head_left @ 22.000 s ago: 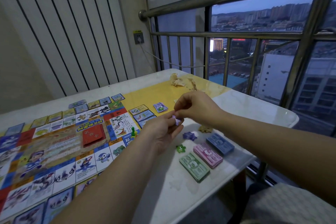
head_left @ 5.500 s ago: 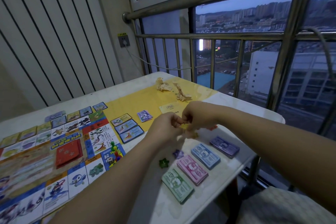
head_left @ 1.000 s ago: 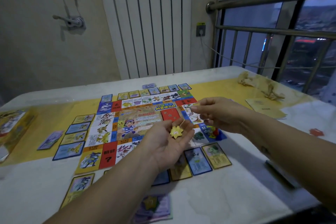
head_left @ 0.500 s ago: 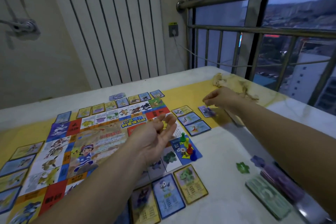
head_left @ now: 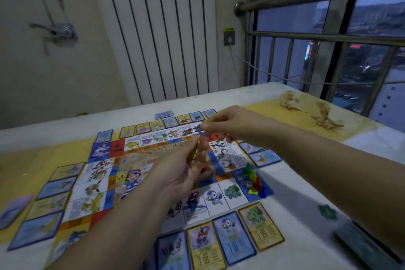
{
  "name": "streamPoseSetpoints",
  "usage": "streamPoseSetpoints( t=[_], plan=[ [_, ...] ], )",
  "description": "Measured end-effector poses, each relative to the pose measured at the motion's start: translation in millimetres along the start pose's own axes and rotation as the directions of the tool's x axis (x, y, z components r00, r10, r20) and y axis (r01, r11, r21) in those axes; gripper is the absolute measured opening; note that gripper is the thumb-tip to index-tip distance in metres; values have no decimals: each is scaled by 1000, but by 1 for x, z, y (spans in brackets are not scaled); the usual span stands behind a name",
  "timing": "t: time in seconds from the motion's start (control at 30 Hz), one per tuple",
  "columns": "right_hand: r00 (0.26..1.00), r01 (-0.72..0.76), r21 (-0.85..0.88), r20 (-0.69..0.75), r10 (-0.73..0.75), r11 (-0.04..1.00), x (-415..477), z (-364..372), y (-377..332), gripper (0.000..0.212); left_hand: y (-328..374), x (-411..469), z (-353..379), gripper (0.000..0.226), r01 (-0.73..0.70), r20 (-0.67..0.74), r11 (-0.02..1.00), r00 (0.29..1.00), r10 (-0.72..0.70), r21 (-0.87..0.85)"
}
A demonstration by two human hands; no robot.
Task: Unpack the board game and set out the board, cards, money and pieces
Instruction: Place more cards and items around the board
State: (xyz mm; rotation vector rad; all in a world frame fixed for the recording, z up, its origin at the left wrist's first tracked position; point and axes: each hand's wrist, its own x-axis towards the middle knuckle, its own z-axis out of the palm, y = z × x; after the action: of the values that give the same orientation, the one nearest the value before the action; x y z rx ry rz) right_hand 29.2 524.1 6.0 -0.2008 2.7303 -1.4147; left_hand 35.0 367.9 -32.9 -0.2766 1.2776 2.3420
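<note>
Two hands are raised over the board [head_left: 140, 161], which lies flat on the counter [head_left: 43, 136]. Head view only, with strong blur around the fingers. Left hand [head_left: 184, 173]: fingers pointing up, grip clenched on a small yellow piece [head_left: 194, 151] at the fingertips, above the board's middle. Right hand [head_left: 228, 123]: reaches in from the right, fingertips drawn together just beside the left fingertips. Its grip cannot be told, because blur hides whether anything is pinched. Cards [head_left: 260, 228] lie face up in rows outside the board's near, left, far and right edges. Coloured pawns [head_left: 254, 178] stand clustered on the blue corner square at the board's near right. Green star token [head_left: 327, 211] lies on bare counter to the right, just beside the right forearm. Dark money stack [head_left: 359, 245] sits at near right, partly under that forearm and blurred. Crumpled wrapping [head_left: 306, 108] lies far right on the yellow cloth [head_left: 269, 108]. White radiator [head_left: 157, 28] stands against the wall behind.
</note>
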Motion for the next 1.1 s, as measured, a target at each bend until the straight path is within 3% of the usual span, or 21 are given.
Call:
streamPoseSetpoints(
  t=[0.07, 0.13, 0.27, 0.5, 0.6, 0.67, 0.8, 1.0, 1.1],
  plan=[
    [995, 45, -24, 92, -43, 999, 2, 25, -16, 25, 7, -10, -12, 16, -11, -19, 1000, 1000, 11, -26],
    [993, 76, -19, 94, -73, 997, 9, 45, -27, 21, 18, -19, -26, 15, -20, -38, 993, 999, 16, -113],
    [980, 5, 15, 196, -8, 1000, 30, 74, -41, 19, 33, -30, -54, 17, 7, -44, 975, 999, -17, -221],
    [955, -27, 211, 295, -37, 977, 83, 108, -50, 7, 62, -13, -91, 22, -50, -100, 904, 995, 8, -426],
    [992, -56, 321, 124, 17, 945, 122, 107, -45, 7, 74, -3, -105, 15, -104, -159, 837, 987, 20, -537],
    [996, -68, 181, -35, 76, 981, 151, 102, -37, 5, 84, 3, -116, 12, -141, -180, 801, 983, 42, -582],
    [964, -106, -45, -250, 92, 993, 213, 99, -20, 19, 98, 17, -139, 30, -172, -159, 779, 983, 94, -603],
    [905, -268, -177, -383, 184, 947, 284, 101, 5, 31, 104, 22, -148, 34, -207, -152, 846, 977, 151, -491],
    [922, -219, -213, -364, 131, 952, 274, 105, -1, 32, 104, 21, -147, 31, -222, -140, 869, 974, 178, -441]
  ],
)
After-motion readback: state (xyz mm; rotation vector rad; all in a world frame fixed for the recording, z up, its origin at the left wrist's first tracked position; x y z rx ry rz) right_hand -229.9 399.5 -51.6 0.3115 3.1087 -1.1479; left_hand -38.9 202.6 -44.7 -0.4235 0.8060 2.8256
